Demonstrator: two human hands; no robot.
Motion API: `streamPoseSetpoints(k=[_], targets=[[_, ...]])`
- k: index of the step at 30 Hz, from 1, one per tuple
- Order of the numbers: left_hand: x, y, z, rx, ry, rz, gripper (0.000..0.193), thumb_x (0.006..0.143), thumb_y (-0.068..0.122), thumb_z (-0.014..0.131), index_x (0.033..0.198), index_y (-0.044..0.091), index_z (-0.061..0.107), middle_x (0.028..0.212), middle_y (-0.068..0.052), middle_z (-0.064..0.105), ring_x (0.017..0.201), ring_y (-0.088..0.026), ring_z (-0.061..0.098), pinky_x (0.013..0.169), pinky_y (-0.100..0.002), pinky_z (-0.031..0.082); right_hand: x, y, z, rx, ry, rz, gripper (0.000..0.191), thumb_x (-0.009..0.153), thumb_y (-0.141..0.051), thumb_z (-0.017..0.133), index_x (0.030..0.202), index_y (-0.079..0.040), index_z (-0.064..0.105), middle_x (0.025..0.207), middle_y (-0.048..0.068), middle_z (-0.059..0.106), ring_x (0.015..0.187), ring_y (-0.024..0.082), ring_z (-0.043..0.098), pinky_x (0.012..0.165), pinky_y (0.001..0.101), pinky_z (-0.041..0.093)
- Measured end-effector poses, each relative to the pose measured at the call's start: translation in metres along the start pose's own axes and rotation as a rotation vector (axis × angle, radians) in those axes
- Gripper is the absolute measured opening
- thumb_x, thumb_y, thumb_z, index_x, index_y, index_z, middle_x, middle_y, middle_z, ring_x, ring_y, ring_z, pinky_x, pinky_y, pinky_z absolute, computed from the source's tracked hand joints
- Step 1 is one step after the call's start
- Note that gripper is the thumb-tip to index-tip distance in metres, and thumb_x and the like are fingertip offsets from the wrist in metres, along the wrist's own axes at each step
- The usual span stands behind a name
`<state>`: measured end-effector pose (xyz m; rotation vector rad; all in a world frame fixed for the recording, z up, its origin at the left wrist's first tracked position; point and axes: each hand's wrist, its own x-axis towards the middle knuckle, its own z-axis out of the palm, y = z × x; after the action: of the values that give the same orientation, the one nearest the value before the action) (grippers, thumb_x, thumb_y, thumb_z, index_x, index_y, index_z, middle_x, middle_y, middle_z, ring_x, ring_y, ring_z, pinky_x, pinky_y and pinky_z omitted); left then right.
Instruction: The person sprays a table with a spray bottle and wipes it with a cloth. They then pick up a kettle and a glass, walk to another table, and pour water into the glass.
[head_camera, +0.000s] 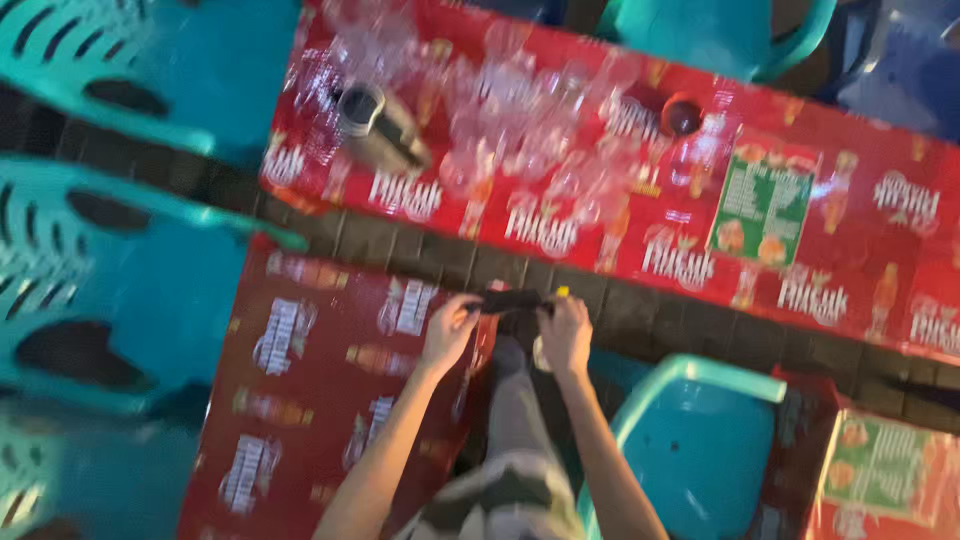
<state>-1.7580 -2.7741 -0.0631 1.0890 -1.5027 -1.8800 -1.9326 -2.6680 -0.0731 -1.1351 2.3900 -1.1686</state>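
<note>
I see my left hand (448, 335) and right hand (566, 335) each gripping a dark strap (512, 299); clear glasses (520, 130) crowd the red table (860, 270) at twelve o'clock.

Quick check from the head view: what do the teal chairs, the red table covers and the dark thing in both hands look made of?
Teal chairs: likely moulded plastic, smooth with a slight sheen and slotted backs. Red table covers: probably glossy printed vinyl or plastic sheet, since light glares off them. The dark thing, held between the left hand and right hand, looks matte black, but blur leaves its material open.
</note>
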Motion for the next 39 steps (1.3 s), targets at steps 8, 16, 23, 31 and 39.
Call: streamPoseSetpoints(k=[8, 16, 23, 31, 39], targets=[[0.167, -0.025, 0.020, 0.362, 0.096, -0.002, 0.019, 0.099, 0.005, 0.063, 0.119, 0.003, 0.063, 0.107, -0.013, 0.067, 0.102, -0.021, 0.065, 0.089, -0.035, 0.052, 0.119, 0.032, 0.075, -0.006, -0.002, 0.164, 0.019, 0.083, -0.010, 0.076, 0.101, -0.008, 0.070, 0.097, 0.015, 0.068, 0.099, 0.038, 0.065, 0.087, 0.0459, 0.052], [0.176, -0.098, 0.030, 0.216, 0.129, 0.032, 0.017, 0.102, 0.006, 0.061, 0.118, 0.002, 0.067, 0.112, -0.012, 0.070, 0.107, -0.023, 0.071, 0.092, -0.035, 0.055, 0.096, 0.085, 0.114, 0.022, 0.048, 0.287, 0.025, 0.086, -0.009, 0.075, 0.111, -0.009, 0.070, 0.102, 0.016, 0.068, 0.099, 0.037, 0.067, 0.086, 0.0437, 0.053], [0.212, -0.171, 0.022, -0.026, 0.353, -0.351, 0.023, 0.098, 0.011, 0.065, 0.120, 0.004, 0.061, 0.104, -0.018, 0.068, 0.068, -0.024, 0.072, 0.060, -0.034, 0.056, 0.069, 0.093, 0.135, 0.088, 0.048, 0.260, 0.023, 0.088, -0.004, 0.074, 0.111, -0.008, 0.072, 0.105, 0.015, 0.070, 0.096, 0.032, 0.071, 0.086, 0.0366, 0.055], [0.200, -0.186, 0.026, 0.938, 0.105, 0.113, 0.054, 0.081, -0.005, 0.071, 0.130, 0.014, 0.057, 0.139, -0.012, 0.059, 0.126, -0.031, 0.059, 0.103, -0.043, 0.051, 0.086, 0.086, 0.123, 0.220, 0.152, 0.119, 0.029, 0.092, 0.010, 0.067, 0.118, -0.004, 0.071, 0.111, 0.015, 0.071, 0.104, 0.027, 0.074, 0.089, 0.0329, 0.056], [0.196, -0.187, 0.029, 0.859, -0.020, 0.219, 0.083, 0.071, 0.016, 0.083, 0.144, 0.001, 0.046, 0.134, -0.019, 0.055, 0.123, -0.038, 0.052, 0.105, -0.053, 0.036, 0.109, 0.105, 0.145, 0.180, 0.059, -0.045, 0.041, 0.093, 0.009, 0.067, 0.132, -0.001, 0.061, 0.134, 0.020, 0.067, 0.122, 0.029, 0.069, 0.100, 0.0346, 0.055]])
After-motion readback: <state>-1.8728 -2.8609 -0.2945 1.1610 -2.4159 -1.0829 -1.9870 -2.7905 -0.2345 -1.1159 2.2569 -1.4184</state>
